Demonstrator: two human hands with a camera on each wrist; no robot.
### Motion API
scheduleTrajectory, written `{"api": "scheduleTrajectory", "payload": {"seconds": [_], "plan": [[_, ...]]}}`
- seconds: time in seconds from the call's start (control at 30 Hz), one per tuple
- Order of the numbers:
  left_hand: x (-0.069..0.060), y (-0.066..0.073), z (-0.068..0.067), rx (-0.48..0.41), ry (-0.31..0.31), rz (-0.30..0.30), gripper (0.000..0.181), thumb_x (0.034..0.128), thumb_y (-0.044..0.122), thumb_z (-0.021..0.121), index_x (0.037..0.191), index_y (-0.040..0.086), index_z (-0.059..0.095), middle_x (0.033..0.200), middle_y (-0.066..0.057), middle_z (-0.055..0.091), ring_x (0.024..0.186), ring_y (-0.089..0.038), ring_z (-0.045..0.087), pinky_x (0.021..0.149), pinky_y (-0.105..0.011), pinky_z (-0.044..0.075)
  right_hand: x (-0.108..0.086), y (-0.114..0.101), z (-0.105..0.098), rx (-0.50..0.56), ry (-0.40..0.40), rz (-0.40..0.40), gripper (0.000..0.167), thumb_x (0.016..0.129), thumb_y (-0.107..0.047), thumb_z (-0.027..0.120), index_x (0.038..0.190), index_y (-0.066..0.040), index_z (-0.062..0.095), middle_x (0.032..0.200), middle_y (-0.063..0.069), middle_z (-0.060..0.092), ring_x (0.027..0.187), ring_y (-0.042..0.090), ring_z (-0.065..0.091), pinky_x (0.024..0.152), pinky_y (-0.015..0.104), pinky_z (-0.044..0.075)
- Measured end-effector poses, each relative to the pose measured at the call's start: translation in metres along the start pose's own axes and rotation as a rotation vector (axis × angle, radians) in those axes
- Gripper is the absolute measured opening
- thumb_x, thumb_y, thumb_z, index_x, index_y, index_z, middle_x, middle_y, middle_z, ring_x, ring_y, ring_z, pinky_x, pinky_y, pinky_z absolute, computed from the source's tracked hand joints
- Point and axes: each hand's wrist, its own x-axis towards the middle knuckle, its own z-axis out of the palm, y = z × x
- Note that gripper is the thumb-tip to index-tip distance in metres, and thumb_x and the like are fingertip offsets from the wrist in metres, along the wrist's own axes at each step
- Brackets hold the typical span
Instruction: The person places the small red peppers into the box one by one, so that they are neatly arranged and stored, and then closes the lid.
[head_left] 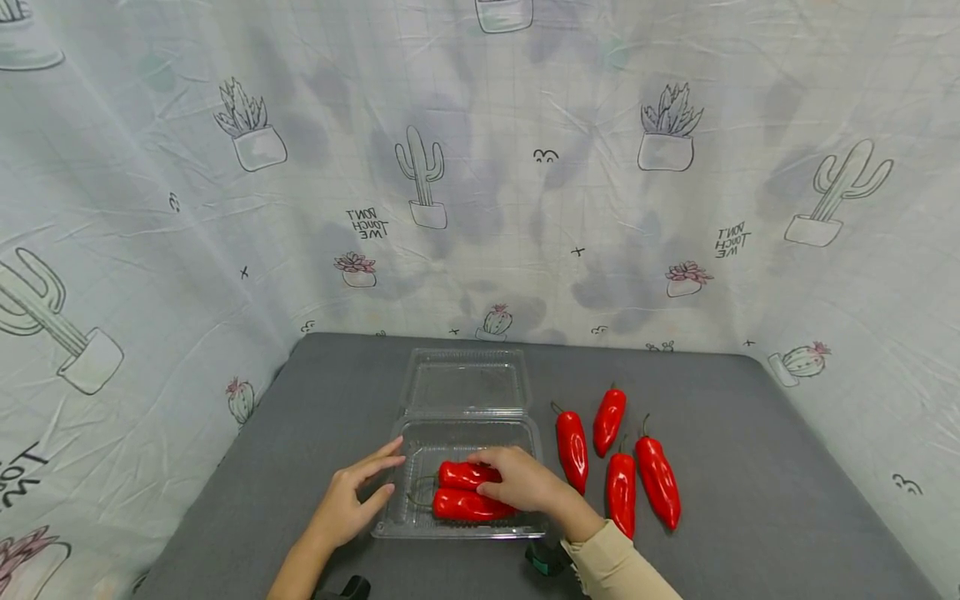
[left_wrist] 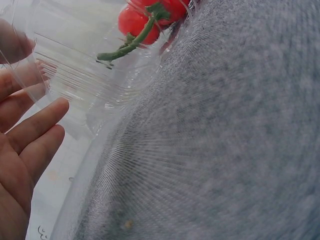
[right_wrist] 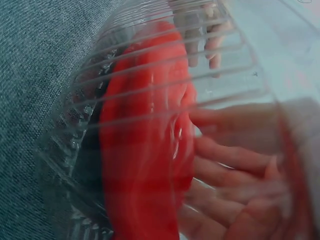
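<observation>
Two red peppers lie side by side in the base of a clear plastic clamshell box (head_left: pixel 420 527), stems to the left. My right hand (head_left: pixel 525 479) reaches over the box's right side and grips the far pepper (head_left: pixel 456 475) between thumb and fingers. The near pepper (head_left: pixel 468 505) lies right beside it. Through the ribbed plastic in the right wrist view, the fingers (right_wrist: pixel 235 162) show against a red pepper (right_wrist: pixel 147 125). At the box's left wall is my left hand (head_left: pixel 351 500), fingers extended and thumb apart, holding nothing. A green stem (left_wrist: pixel 132 45) shows in the left wrist view.
Several more red peppers lie on the grey cloth-covered table to the right of the box, among them one long pepper (head_left: pixel 658 483). The box's clear lid (head_left: pixel 467 379) lies folded back behind the base. A cactus-print curtain (head_left: pixel 510 208) hangs behind the table and at both sides.
</observation>
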Motion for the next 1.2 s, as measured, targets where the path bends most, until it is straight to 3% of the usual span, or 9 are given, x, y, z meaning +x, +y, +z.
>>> {"api": "scheduleTrajectory", "payload": {"seconds": [0.27,0.6,0.87,1.0,1.2], "plan": [[0.001,0.0,-0.001,-0.025,-0.028,-0.01,0.033,0.0839,0.001,0.067,0.117,0.0,0.064,0.135,-0.02,0.054,0.125,-0.012,0.051,0.093,-0.023,0.045,0.0,0.001,0.0,-0.006,0.008,-0.013,0.037,0.085,-0.017,0.069,0.121,-0.009,0.064,0.112,-0.001,0.068,0.095,0.004,0.059,0.083,0.024,0.05],[0.003,0.003,0.0,-0.034,-0.001,-0.02,0.032,0.0845,0.003,0.067,0.117,0.003,0.065,0.134,-0.019,0.054,0.121,-0.025,0.056,0.091,-0.023,0.047,0.0,0.002,-0.001,-0.006,0.068,-0.043,0.039,0.085,-0.014,0.067,0.122,-0.003,0.062,0.119,0.007,0.066,0.111,0.019,0.061,0.093,0.035,0.05],[0.003,0.002,-0.001,-0.033,0.007,-0.011,0.033,0.0837,0.002,0.067,0.117,0.002,0.065,0.136,-0.014,0.054,0.121,-0.023,0.056,0.09,-0.023,0.048,-0.007,0.005,-0.004,0.187,0.204,-0.108,0.041,0.091,-0.016,0.062,0.13,-0.005,0.055,0.129,0.01,0.06,0.118,0.025,0.057,0.097,0.04,0.048],[0.003,0.001,-0.001,-0.028,0.006,-0.025,0.032,0.0842,0.002,0.067,0.116,0.002,0.065,0.137,-0.013,0.054,0.121,-0.022,0.055,0.09,-0.024,0.048,-0.012,0.005,-0.009,0.216,0.272,-0.136,0.042,0.091,-0.017,0.063,0.131,-0.004,0.054,0.129,0.01,0.06,0.119,0.024,0.057,0.098,0.039,0.047],[0.001,0.003,-0.001,-0.024,0.002,-0.035,0.032,0.0847,0.003,0.067,0.117,0.003,0.065,0.137,-0.012,0.054,0.122,-0.021,0.055,0.09,-0.025,0.048,-0.023,0.008,-0.017,0.293,0.315,-0.105,0.045,0.09,-0.016,0.065,0.132,-0.006,0.053,0.131,0.008,0.059,0.121,0.023,0.056,0.099,0.042,0.045]]}}
